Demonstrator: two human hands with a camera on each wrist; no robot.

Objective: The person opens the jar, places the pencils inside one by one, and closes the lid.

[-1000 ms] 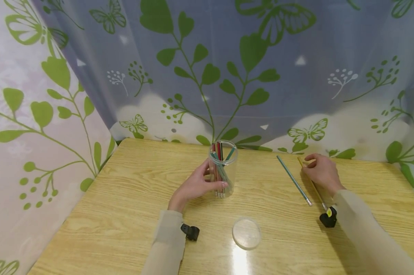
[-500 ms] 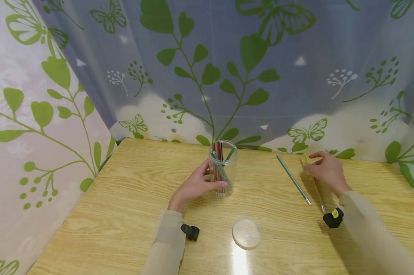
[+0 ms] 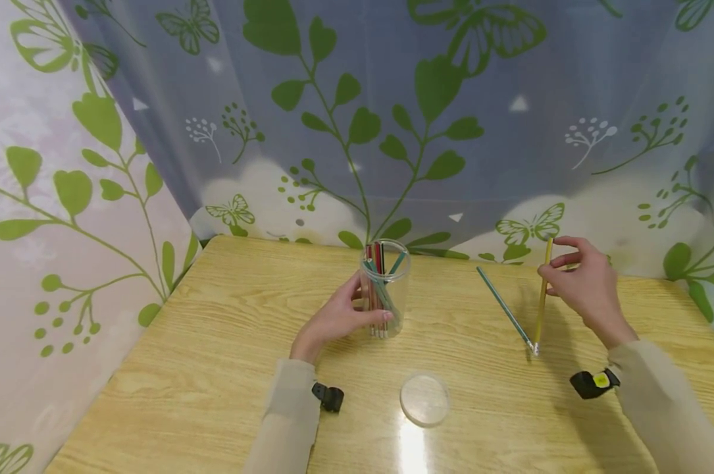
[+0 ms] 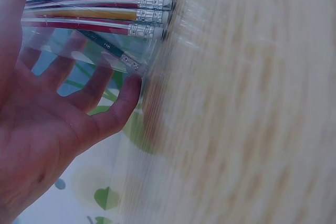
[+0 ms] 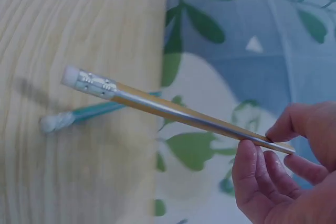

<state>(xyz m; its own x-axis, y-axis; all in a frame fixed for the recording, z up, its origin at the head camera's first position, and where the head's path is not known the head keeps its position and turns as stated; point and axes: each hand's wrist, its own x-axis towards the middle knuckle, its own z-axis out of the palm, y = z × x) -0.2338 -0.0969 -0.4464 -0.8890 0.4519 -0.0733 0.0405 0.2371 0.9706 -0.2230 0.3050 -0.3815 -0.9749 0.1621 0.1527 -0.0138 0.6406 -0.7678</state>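
Note:
My left hand (image 3: 345, 316) grips a clear plastic jar (image 3: 399, 306) from its left side. Several pencils (image 4: 100, 14) stand in the jar, red, green, dark and yellow, eraser ends down. In the head view my right hand (image 3: 590, 283) pinches a yellow pencil (image 3: 542, 296) near its upper end. That pencil is nearly upright, eraser end low. In the right wrist view thumb and fingertips hold it by the far end from the white eraser (image 5: 70, 75). A teal pencil (image 3: 505, 309) lies on the table to its left, its eraser end overlapped by the yellow pencil's in the head view.
A round clear lid (image 3: 425, 399) lies on the wood-grain table (image 3: 203, 368) in front of the jar. Behind the table's back edge hangs a blue and white curtain (image 3: 357, 131) with green leaves and butterflies. Another patterned sheet (image 3: 96, 263) borders the left side.
My right hand has lifted the yellow pencil off the table and tilted it from lying to nearly upright, moving slightly right. My left hand and the jar have stayed put.

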